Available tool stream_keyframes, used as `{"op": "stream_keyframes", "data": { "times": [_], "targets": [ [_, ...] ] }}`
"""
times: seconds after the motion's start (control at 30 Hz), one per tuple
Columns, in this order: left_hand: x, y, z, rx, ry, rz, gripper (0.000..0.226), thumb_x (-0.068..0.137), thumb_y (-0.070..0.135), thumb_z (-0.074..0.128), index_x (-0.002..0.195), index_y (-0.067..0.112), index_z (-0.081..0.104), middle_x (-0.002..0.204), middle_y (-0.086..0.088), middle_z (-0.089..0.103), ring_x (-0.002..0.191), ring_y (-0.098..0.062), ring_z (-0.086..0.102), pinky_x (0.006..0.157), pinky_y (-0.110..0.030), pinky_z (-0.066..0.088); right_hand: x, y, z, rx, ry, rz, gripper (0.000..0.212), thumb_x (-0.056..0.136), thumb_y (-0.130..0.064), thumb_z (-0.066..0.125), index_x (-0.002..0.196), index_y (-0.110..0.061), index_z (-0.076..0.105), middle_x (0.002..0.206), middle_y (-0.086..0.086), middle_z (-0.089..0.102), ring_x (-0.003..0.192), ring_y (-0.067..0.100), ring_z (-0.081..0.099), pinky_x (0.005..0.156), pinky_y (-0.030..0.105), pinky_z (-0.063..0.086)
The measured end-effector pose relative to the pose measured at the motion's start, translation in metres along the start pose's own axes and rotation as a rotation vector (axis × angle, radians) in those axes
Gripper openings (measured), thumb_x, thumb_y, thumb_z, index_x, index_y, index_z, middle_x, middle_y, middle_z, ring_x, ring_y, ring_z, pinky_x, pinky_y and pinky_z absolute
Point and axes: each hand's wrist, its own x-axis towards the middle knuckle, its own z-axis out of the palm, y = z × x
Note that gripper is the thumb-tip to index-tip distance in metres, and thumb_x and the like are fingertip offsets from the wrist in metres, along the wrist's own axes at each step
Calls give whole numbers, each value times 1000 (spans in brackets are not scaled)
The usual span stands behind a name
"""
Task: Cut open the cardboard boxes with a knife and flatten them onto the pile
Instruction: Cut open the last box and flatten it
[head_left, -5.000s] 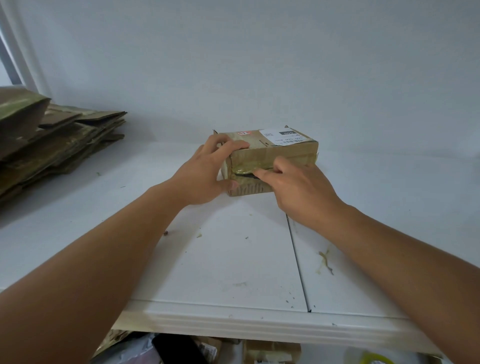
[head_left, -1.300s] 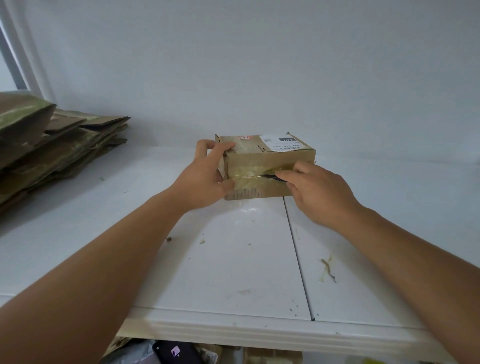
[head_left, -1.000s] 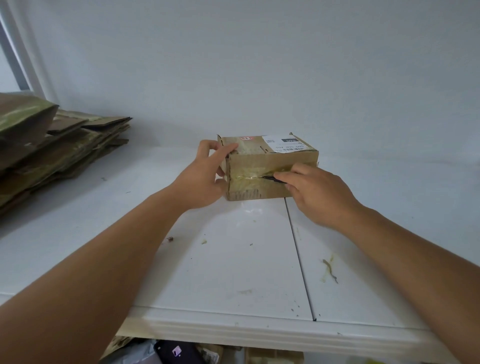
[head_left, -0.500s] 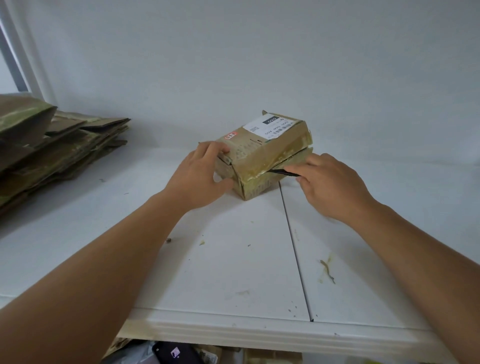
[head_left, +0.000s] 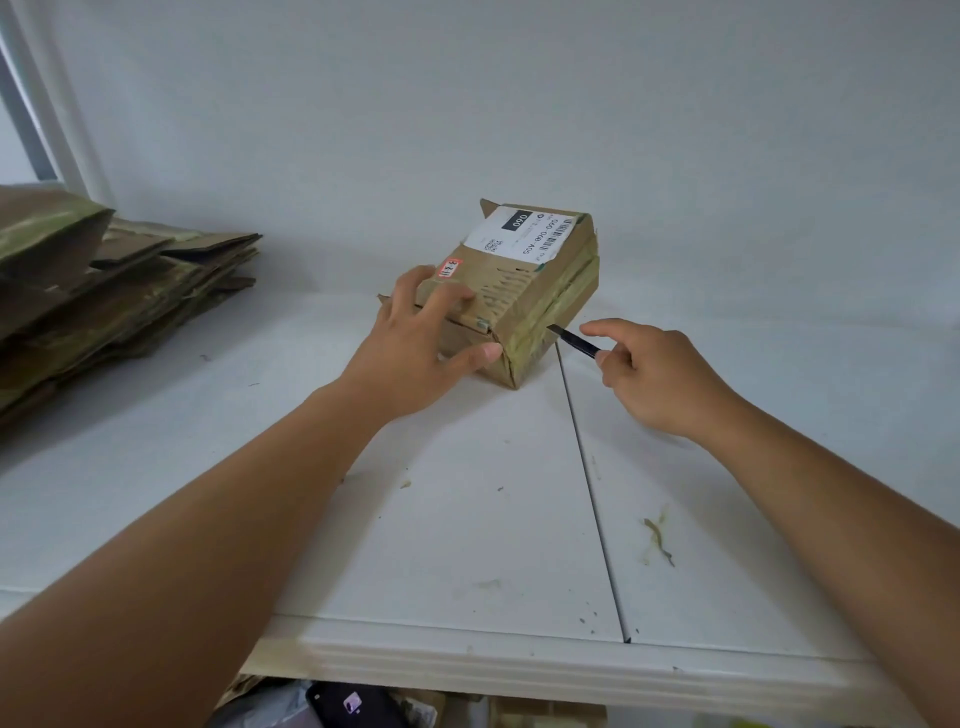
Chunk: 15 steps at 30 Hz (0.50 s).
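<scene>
White counter, flattened pile off at the far left — left hand clamps the tilted cardboard box mid-counter, right hand pinches the knife, tip at its taped seam.

I stand at a white table made of two panels, a thin dark seam running from the far side to the near edge between them. Its surface is scuffed, with small specks and a greenish-yellow smear to my right of the seam. The front edge is moulded in rounded steps. Behind it rises a plain pale wall, evenly and softly lit, with no hard shadows. At far left a white window frame slants upward. Below the table edge I glimpse dim clutter, too dark to tell apart.
</scene>
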Motion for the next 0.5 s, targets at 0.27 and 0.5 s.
{"op": "stream_keyframes", "data": {
  "times": [0.27, 0.5],
  "targets": [
    [2, 6, 0, 74, 163, 57, 44, 89, 57, 52, 123, 30, 58, 139, 3, 40, 120, -21, 39, 104, -37, 32, 1, 3, 3, 22, 1, 48, 33, 102, -21, 41, 129, -31, 58, 84, 4, 69, 74, 26, 65, 71, 41, 56],
    [2, 7, -1, 69, 87, 88, 49, 81, 70, 48, 113, 32, 46, 117, 20, 53, 117, -11, 45, 99, -29, 18, 5, 6, 8, -26, 25, 73, 35, 101, -18, 40, 128, -26, 61, 71, -8, 54, 63, 14, 55, 58, 30, 43]
  ]
}}
